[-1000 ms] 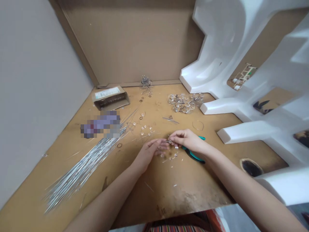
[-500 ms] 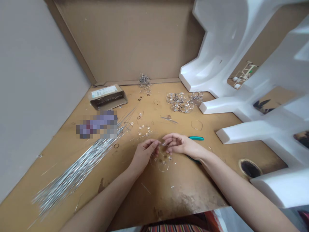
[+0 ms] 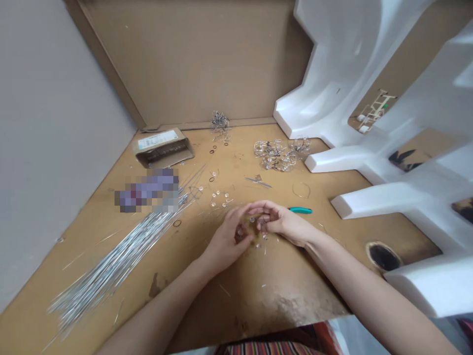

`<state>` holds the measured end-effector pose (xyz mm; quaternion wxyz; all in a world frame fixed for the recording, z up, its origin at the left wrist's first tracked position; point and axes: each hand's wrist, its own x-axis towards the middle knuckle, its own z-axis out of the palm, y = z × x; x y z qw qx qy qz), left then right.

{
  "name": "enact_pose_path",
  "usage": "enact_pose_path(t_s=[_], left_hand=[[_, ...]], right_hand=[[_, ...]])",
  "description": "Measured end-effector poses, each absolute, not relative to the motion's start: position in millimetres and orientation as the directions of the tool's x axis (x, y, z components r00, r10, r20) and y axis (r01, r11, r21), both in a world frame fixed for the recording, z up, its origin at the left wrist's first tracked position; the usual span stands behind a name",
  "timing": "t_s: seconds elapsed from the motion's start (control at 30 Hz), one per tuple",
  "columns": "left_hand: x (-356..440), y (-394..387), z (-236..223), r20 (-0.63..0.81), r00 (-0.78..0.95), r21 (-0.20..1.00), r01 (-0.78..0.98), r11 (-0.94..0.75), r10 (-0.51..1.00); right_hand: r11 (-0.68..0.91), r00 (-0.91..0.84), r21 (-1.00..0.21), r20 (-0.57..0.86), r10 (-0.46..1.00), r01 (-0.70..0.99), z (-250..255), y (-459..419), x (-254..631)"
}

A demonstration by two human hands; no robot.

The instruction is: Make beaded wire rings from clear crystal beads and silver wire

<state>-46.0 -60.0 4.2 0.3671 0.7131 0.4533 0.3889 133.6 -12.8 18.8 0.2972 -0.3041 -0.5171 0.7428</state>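
A thin wire piece with clear beads (image 3: 258,245) is held between my two hands, near the table's front. My left hand (image 3: 231,236) curls its fingers and thumb around the left side of it. On the opposite side, my right hand (image 3: 278,221) grips the piece with bent fingers. Part of the wire is hidden behind the fingers, and motion blurs the left fingertips. Teal-handled pliers (image 3: 301,210) lie partly under my right hand. Just beyond my hands rests a loose ring of clear beads (image 3: 220,198).
A bundle of straight metal wires (image 3: 121,261) lies at left, by a blurred-out purple item (image 3: 148,190). Farther back are an open cardboard box (image 3: 162,148) and beaded wire pieces (image 3: 275,155). White moulded legs (image 3: 364,202) border the right, near a round hole (image 3: 383,256).
My left hand has gone from a fingertip pinch to a wider curl around the beaded wire piece. The piece has turned and shifted slightly right between my hands.
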Motion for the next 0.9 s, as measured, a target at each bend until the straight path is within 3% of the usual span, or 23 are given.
enact_pose_path(t_s=[0.07, 0.17, 0.53, 0.67, 0.9], left_hand=[[-48, -60, 8, 0.306, 0.361, 0.728, 0.508, -0.461, 0.881], [-51, -59, 13, 0.370, 0.428, 0.587, 0.580, -0.565, 0.824], [-46, -62, 13, 0.370, 0.475, 0.383, 0.705, -0.597, 0.799], [-48, -62, 14, 0.411, 0.490, 0.413, 0.652, -0.636, 0.769], [-50, -63, 15, 0.396, 0.376, 0.653, 0.527, -0.544, 0.838]], right_hand=[[-0.288, -0.654, -0.950, -0.140, 0.743, -0.123, 20, -13, 133], [-0.287, -0.695, -0.951, -0.127, 0.707, -0.118, 21, -14, 133], [-0.328, -0.733, -0.931, -0.111, 0.671, -0.159, 21, -15, 132], [-0.275, -0.733, -0.953, -0.098, 0.674, -0.126, 23, -15, 133], [-0.087, -0.674, -0.993, -0.116, 0.730, 0.077, 27, -13, 137]])
